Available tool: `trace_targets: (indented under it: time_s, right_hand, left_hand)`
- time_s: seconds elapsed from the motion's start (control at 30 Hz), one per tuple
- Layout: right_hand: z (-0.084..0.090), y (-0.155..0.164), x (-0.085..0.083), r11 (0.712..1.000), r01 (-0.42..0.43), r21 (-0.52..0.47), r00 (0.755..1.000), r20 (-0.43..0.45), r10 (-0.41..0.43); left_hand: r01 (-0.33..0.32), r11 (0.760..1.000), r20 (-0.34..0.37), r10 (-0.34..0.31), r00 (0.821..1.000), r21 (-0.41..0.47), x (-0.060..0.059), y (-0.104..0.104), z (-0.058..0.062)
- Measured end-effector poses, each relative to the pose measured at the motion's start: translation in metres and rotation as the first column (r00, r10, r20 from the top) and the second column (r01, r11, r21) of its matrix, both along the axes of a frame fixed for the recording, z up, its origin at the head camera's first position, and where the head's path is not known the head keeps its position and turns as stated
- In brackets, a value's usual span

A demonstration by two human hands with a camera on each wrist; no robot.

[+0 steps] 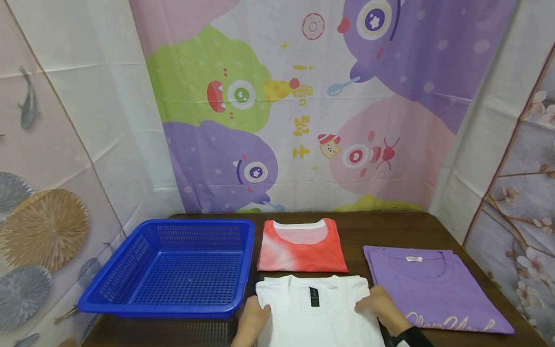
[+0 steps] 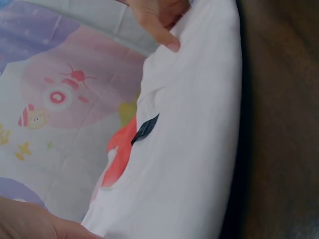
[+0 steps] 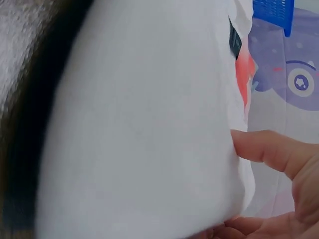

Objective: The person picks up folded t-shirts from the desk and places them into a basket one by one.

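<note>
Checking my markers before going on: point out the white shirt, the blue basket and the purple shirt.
white shirt [image 1: 321, 318], head view, on its chest below the collar label.
blue basket [image 1: 247, 260], head view, on its right wall.
purple shirt [image 1: 438, 289], head view, on its chest.

The head view looks forward and down from above the counter's [image 1: 412, 231] near edge, taking in basket [image 1: 173, 265], three shirts and the backdrop [image 1: 303, 96] behind. Both wrist views sit very close to the white shirt [image 1: 318, 313], low beside it, aimed across it toward the backdrop. The left wrist view looks from the shirt's left side, the right wrist view from its right. All three share the white shirt [image 2: 189, 149] [image 3: 139, 129], the red shirt [image 1: 301, 246] and the backdrop.
</note>
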State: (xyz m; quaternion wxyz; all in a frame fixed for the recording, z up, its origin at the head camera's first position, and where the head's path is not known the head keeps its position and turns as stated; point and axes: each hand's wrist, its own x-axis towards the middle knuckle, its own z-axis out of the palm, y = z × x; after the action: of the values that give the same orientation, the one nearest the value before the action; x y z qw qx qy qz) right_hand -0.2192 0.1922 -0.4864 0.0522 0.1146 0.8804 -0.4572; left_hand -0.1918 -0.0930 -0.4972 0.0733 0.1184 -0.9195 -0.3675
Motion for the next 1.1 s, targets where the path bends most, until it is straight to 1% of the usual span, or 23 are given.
trace_targets:
  time_s: [0.03,0.13,0.27,0.37,0.5,0.6,0.67,0.73,0.83,0.93,1.03,1.1]
  right_hand:
    - [0.001,0.0,0.001,1.0,0.002,-0.01,1.0,0.003,-0.002]
    - [0.003,0.0,0.002,1.0,-0.002,-0.026,1.0,0.018,0.003]
    - [0.004,0.0,-0.001,0.998,-0.007,-0.065,0.999,0.048,0.01]
    - [0.003,0.003,-0.004,0.995,-0.014,-0.095,0.996,0.083,0.022]
    - [0.001,0.008,-0.008,0.99,0.007,-0.142,0.993,0.115,0.01]
    - [0.0,0.01,-0.01,0.982,0.033,-0.186,0.993,0.114,-0.012]
    - [-0.001,0.01,-0.011,0.978,0.051,-0.201,0.993,0.114,-0.029]
    - [-0.003,0.01,-0.013,0.976,0.059,-0.211,0.993,0.114,-0.035]
    - [-0.006,0.007,-0.014,0.971,0.073,-0.228,0.992,0.12,-0.046]
    - [-0.01,0.005,-0.013,0.963,0.064,-0.263,0.994,0.107,-0.037]
    - [-0.013,0.004,-0.011,0.958,0.068,-0.28,0.995,0.085,-0.046]
    - [-0.013,0.004,-0.01,0.961,0.086,-0.264,0.995,0.074,-0.069]
  left_hand:
    - [0.01,1.0,0.002,-0.01,1.0,0.01,0.0,0.0,0.0]
    - [0.046,0.996,0.012,-0.047,0.999,0.081,0.0,-0.001,0.002]
    - [0.11,0.979,0.023,-0.116,0.993,0.172,-0.002,-0.003,0.006]
    - [0.126,0.973,0.018,-0.132,0.991,0.195,-0.005,-0.003,0.007]
    - [0.092,0.978,0.016,-0.096,0.995,0.185,-0.011,-0.001,0.006]
    - [0.073,0.976,0.007,-0.076,0.997,0.207,-0.016,0.001,0.005]
    - [0.07,0.968,0.003,-0.073,0.997,0.242,-0.02,0.001,0.004]
    - [0.073,0.952,-0.002,-0.076,0.997,0.298,-0.024,0.002,0.003]
    - [0.061,0.929,0.019,-0.073,0.997,0.366,-0.029,0.001,-0.002]
    - [0.035,0.909,0.068,-0.069,0.995,0.416,-0.03,0.001,-0.005]
    - [0.025,0.907,0.093,-0.07,0.993,0.42,-0.029,0.001,-0.007]
    - [0.026,0.906,0.103,-0.076,0.992,0.423,-0.026,0.001,-0.007]
